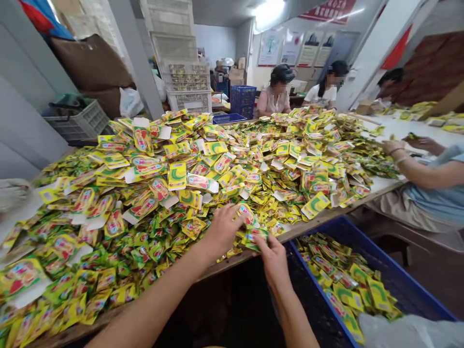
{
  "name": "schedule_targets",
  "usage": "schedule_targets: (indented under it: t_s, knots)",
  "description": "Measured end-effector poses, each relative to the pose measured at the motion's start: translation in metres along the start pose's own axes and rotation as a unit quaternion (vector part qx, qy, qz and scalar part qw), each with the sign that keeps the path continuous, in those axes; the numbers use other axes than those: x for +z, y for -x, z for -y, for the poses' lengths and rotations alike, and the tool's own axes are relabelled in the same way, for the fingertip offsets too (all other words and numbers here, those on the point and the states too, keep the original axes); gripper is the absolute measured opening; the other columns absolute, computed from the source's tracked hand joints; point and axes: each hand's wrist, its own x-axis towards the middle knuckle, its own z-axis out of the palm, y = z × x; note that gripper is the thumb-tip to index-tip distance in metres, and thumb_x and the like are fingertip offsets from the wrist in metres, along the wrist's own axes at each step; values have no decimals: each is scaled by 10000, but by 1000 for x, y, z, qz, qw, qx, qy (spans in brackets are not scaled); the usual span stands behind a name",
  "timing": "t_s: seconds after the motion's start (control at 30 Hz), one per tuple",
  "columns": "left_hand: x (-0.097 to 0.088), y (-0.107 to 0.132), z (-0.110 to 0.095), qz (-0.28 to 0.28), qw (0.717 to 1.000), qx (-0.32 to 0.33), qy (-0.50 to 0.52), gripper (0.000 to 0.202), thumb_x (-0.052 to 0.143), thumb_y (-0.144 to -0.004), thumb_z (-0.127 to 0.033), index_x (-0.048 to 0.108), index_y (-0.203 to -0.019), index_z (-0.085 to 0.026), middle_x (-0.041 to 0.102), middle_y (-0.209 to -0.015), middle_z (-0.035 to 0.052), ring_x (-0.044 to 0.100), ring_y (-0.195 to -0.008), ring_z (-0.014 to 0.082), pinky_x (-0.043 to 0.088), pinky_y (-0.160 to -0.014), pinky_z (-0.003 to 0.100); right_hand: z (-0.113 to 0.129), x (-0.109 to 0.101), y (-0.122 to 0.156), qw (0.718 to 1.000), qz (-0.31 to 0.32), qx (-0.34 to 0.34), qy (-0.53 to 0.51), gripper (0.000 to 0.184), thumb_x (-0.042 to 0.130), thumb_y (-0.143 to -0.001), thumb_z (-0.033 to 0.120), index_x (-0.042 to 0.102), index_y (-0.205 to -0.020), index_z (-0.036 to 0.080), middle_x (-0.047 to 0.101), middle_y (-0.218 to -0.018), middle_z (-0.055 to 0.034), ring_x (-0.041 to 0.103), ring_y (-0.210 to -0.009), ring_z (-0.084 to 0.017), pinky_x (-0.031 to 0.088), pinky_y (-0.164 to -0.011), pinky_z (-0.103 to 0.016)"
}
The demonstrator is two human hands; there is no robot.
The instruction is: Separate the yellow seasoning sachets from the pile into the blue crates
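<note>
A large heap of yellow-green foil sachets covers the wooden-edged table in front of me, with white paper backing showing among them. My left hand lies at the heap's near edge, its fingertips on a sachet; I cannot tell if they grip it. My right hand is just below and to the right, with its thumb and fingers pinching another yellow-green sachet. The two hands are close together, nearly touching.
A blue crate holding loose sachets stands below the table's near edge on my right. A co-worker's hands work at the right of the table. Two seated people are at the far side, before stacked white crates.
</note>
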Motion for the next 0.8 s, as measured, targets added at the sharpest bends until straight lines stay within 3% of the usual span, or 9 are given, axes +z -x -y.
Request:
schedule_targets:
  t_s: [0.1,0.17,0.3,0.37,0.43,0.53,0.63,0.73,0.8]
  knots:
    - [24,-51,-5,136,981,97,-96,651,524,-688,58,495,-1282,-207,329,-1508,154,267,-1382,342,284,-1033,594,-8,-48,2,992,-104,36,-58,375,734,-693,410,660,-934,132,684,-886,-58,622,-717,-169,514,-531,-250]
    - [32,-71,-9,165,973,111,-120,530,542,-681,47,554,-1170,-156,336,-1496,180,246,-1390,358,236,-1042,625,-9,-64,3,978,-165,56,-111,394,803,-611,368,677,-899,130,686,-886,-56,630,-730,-174,530,-549,-259]
    - [17,-69,-23,84,988,67,-112,343,570,-713,-30,559,-1035,-149,506,-1341,165,362,-1320,320,150,-1093,592,10,-55,-3,965,-226,-7,-131,357,784,-655,358,675,-927,153,684,-880,-33,616,-708,-146,496,-537,-224]
    - [2,-52,-31,67,995,18,-70,292,606,-720,-121,542,-1002,-166,625,-1097,112,535,-1121,279,264,-1067,522,25,-38,-9,968,-221,-70,-98,306,747,-711,355,672,-936,162,686,-880,-25,611,-737,-143,499,-607,-233]
    - [-9,-27,-35,74,996,-40,-15,297,633,-720,-224,531,-995,-182,632,-938,62,600,-926,243,420,-939,420,37,-17,-12,979,-162,-122,-31,240,713,-752,346,673,-903,164,686,-865,-23,607,-776,-153,496,-696,-259]
    - [-14,17,-33,24,983,-176,41,397,656,-691,-272,522,-1058,-196,613,-979,60,601,-904,240,486,-789,337,42,11,-7,979,-4,-172,113,175,661,-800,321,681,-884,169,672,-844,-29,591,-800,-175,471,-748,-287]
    - [-10,59,-26,-32,951,-298,70,412,661,-669,-217,540,-1063,-204,605,-997,57,595,-922,237,485,-799,334,39,34,4,947,132,-198,218,152,606,-832,277,693,-891,167,639,-814,-36,572,-776,-176,449,-725,-283]
    - [-7,94,-25,-52,935,-336,97,432,652,-677,-173,553,-1096,-208,597,-1026,65,575,-975,253,465,-852,369,43,53,12,904,274,-178,276,128,581,-824,208,697,-784,170,598,-735,-17,554,-725,-162,426,-673,-262]
    - [-7,115,-29,-60,922,-354,144,460,694,-651,-173,568,-1093,-199,595,-1037,73,562,-994,268,448,-872,391,46,64,15,858,389,-147,301,155,570,-811,157,687,-713,178,593,-713,-4,556,-722,-154,415,-664,-251]
